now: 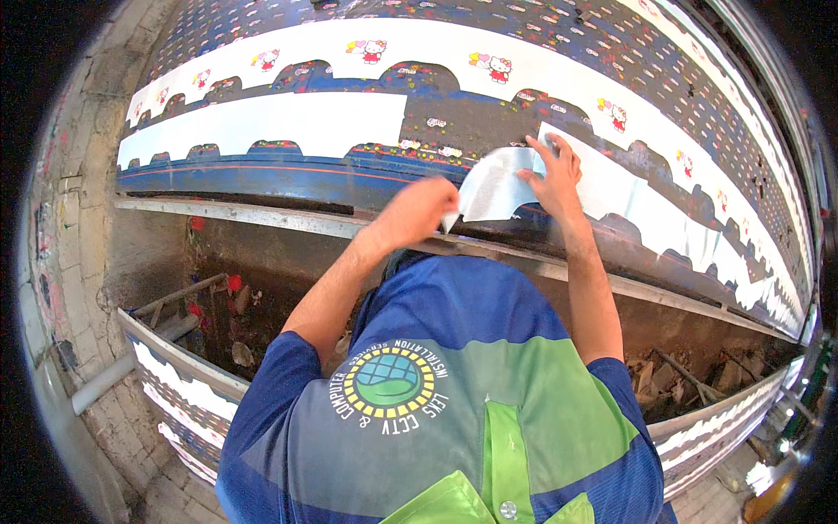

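Observation:
My left hand (414, 212) is closed on the loose edge of a white sheet (502, 186), and a small white corner pokes out below its fingers. The sheet curls up from the long table, with a bluish sheen on its raised part. My right hand (557, 170) rests at the sheet's right side, fingers spread and bent, thumb over the curl. Under and beyond that hand runs a white strip (607, 188) with a scalloped edge. Another plain white strip (288, 127) lies to the left, ending squarely short of the sheet.
The long dark table (489, 122) carries several white scalloped strips, one printed with cartoon cats (371, 51). A metal rail (262, 216) follows its near edge. Behind me stands a similar table (188, 371), with debris (240, 327) in the gap. A brick walkway (92, 288) lies left.

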Motion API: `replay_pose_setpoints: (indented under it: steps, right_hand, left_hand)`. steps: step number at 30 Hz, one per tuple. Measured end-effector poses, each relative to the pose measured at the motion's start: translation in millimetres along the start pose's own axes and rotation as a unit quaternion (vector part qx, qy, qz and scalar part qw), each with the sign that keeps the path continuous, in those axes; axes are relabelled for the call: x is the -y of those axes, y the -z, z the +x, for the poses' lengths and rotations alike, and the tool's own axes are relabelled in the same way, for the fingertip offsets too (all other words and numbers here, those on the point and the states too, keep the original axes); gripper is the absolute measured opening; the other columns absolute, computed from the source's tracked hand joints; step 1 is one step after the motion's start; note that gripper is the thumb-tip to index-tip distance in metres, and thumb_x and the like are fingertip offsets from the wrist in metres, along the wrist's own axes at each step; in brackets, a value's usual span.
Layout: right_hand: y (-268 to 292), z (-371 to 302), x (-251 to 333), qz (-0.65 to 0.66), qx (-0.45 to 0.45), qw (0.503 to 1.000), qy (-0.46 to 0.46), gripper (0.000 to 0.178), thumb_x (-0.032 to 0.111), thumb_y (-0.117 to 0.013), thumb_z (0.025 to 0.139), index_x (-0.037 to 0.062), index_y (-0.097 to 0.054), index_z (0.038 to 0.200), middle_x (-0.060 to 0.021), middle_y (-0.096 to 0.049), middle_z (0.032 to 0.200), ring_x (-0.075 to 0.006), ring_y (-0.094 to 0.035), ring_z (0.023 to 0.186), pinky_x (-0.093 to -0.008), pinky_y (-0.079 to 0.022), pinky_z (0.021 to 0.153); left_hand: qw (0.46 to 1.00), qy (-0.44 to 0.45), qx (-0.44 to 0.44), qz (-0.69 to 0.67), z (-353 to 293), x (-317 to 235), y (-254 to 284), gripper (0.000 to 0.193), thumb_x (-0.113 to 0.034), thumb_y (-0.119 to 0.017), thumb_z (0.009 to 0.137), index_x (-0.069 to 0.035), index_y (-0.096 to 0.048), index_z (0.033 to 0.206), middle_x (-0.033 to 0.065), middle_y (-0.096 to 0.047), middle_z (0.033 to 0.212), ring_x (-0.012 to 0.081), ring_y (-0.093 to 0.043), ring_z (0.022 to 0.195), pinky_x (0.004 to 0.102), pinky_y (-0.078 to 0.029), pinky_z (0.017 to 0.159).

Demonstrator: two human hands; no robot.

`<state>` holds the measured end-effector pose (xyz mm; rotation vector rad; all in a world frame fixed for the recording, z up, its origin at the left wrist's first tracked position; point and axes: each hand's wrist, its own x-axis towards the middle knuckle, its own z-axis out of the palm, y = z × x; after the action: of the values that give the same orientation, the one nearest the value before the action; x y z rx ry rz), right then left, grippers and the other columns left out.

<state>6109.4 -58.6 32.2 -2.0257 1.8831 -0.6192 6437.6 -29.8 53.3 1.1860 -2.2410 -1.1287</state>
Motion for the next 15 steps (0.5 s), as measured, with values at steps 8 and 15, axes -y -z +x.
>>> replay_pose_setpoints:
  steps: [8, 15]
  right_hand:
    - [6, 4, -20, 0.089, 0.009, 0.996, -0.004, 0.024, 0.013, -0.088, 0.09, 0.0189, -0.084, 0.112, -0.0109, -0.05, 0.167, -0.041, -0.043, 0.149, -0.0579, -0.037, 0.124]
    - [-8, 29, 2, 0.05, -0.022, 0.998, -0.01, 0.025, 0.033, -0.084, 0.097, 0.0139, -0.084, 0.114, -0.0116, -0.05, 0.165, -0.0426, -0.039, 0.151, -0.0612, -0.031, 0.123]
  left_hand:
    - [0.985, 0.012, -0.1, -0.141, -10, -20, 38, 0.015, -0.003, -0.074, 0.102, -0.004, -0.072, 0.117, 0.0094, -0.072, 0.103, 0.0197, -0.068, 0.086, 0.0346, -0.055, 0.075]
    - [0.947, 0.084, -0.305, -0.059, 40, 73, 90, 0.034, -0.017, -0.085, 0.099, -0.001, -0.071, 0.125, 0.0062, -0.076, 0.095, 0.0113, -0.07, 0.083, 0.029, -0.058, 0.074]
